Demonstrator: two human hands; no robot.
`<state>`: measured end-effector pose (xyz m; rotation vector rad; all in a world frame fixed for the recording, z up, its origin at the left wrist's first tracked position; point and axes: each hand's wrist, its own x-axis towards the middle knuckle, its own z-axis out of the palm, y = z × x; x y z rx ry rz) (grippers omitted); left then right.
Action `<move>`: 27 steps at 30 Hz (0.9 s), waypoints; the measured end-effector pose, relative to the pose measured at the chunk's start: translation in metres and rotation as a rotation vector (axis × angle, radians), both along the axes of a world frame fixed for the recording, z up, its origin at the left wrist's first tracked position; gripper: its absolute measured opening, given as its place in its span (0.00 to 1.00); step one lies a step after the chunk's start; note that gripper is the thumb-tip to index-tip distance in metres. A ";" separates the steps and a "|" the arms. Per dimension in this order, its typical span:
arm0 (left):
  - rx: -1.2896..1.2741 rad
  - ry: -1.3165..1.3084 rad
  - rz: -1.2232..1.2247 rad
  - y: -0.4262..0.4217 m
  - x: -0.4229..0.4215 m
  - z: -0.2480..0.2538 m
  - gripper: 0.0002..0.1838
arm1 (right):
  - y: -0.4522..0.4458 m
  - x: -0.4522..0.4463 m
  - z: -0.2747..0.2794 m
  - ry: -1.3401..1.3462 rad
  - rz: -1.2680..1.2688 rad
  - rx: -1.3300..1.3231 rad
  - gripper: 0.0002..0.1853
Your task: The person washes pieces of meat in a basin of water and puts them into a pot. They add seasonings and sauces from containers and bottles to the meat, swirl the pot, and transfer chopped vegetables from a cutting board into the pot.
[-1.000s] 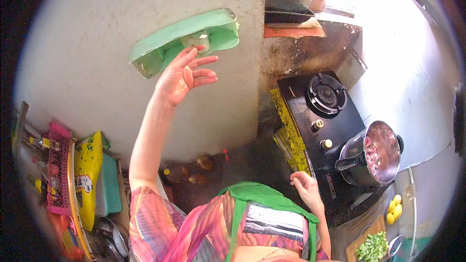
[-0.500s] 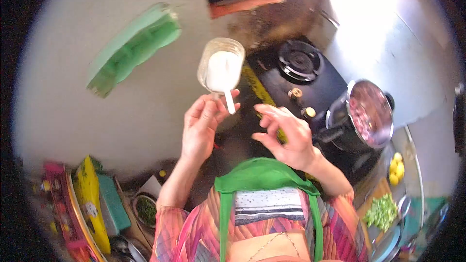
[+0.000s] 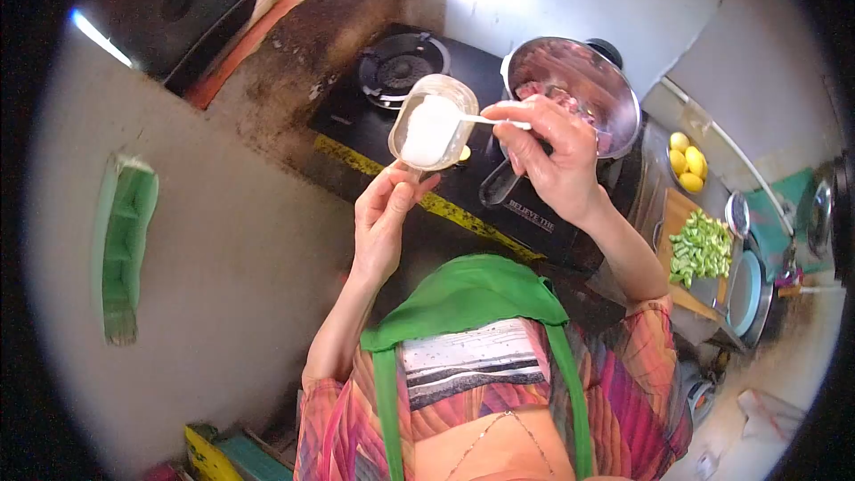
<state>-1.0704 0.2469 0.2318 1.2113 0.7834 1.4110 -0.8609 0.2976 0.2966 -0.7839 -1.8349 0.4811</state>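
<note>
My left hand (image 3: pixel 385 218) grips a clear plastic container (image 3: pixel 456 89) by its near end, tilted so that its inside shows. White granules (image 3: pixel 429 135), perhaps salt or sugar, fill much of it. Between the thumb and fingers of my right hand (image 3: pixel 559 165) is the handle of a white spoon (image 3: pixel 484 119); its bowl end reaches into the container, and I cannot make out how deep. Just beyond my right hand stands a metal pot (image 3: pixel 583 64) with pieces of pinkish raw meat (image 3: pixel 533 89) inside. My hand hides part of the pot and meat.
A black gas stove (image 3: pixel 343 116) with a free burner (image 3: pixel 403 67) lies ahead; the pot's dark handle (image 3: pixel 499 185) points towards me. To the right are yellow potato-like pieces (image 3: pixel 686 160) and chopped green vegetables (image 3: pixel 699 248) on a cutting board (image 3: pixel 677 205). A green holder (image 3: pixel 126 249) hangs on the left wall.
My view has turned right, towards the stove and pot. My right hand, empty and apart before, now holds the spoon's handle. The container stays in my left hand.
</note>
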 end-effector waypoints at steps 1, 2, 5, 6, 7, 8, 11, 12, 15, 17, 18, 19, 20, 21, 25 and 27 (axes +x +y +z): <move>-0.031 -0.055 -0.016 0.005 0.005 0.000 0.11 | 0.003 0.006 -0.001 0.017 -0.016 -0.011 0.06; -0.034 -0.055 -0.035 0.010 0.008 -0.002 0.11 | 0.003 0.011 -0.001 0.017 -0.035 -0.014 0.06; -0.053 -0.029 -0.088 0.021 0.018 -0.008 0.11 | 0.006 0.025 0.000 0.039 -0.099 -0.053 0.04; -0.064 -0.005 -0.091 0.023 0.021 -0.008 0.11 | 0.011 0.029 -0.001 0.044 -0.128 -0.069 0.04; -0.076 0.019 -0.094 0.024 0.024 -0.007 0.11 | 0.015 0.034 -0.002 0.050 -0.156 -0.086 0.04; -0.082 0.024 -0.109 0.026 0.027 -0.005 0.11 | 0.018 0.035 -0.001 0.130 -0.121 -0.200 0.06; -0.154 0.179 -0.123 0.039 0.037 0.006 0.12 | 0.031 0.047 -0.014 0.208 -0.087 -0.451 0.09; -0.176 0.207 -0.136 0.045 0.040 0.008 0.13 | 0.036 0.051 -0.020 0.296 -0.026 -0.533 0.11; -0.172 0.320 -0.158 0.061 0.052 0.011 0.16 | 0.047 0.061 -0.038 0.492 0.053 -0.726 0.12; -0.232 0.355 -0.162 0.069 0.061 0.017 0.16 | 0.052 0.069 -0.051 0.589 0.068 -0.756 0.12; -0.230 0.331 -0.162 0.072 0.064 0.014 0.16 | 0.054 0.073 -0.055 0.656 0.068 -0.799 0.12; -0.226 0.338 -0.172 0.075 0.067 0.016 0.16 | 0.055 0.078 -0.057 0.723 0.068 -0.841 0.12; -0.261 0.294 -0.181 0.076 0.071 0.018 0.16 | 0.055 0.084 -0.057 0.801 0.109 -0.866 0.11; -0.295 0.250 -0.193 0.078 0.074 0.019 0.16 | 0.055 0.089 -0.057 0.810 0.101 -0.858 0.11; -0.271 0.246 -0.292 0.088 0.092 0.015 0.16 | 0.061 0.111 -0.059 0.916 0.059 -0.820 0.09; -0.272 0.221 -0.313 0.092 0.103 0.015 0.16 | 0.064 0.123 -0.057 0.955 0.032 -0.853 0.09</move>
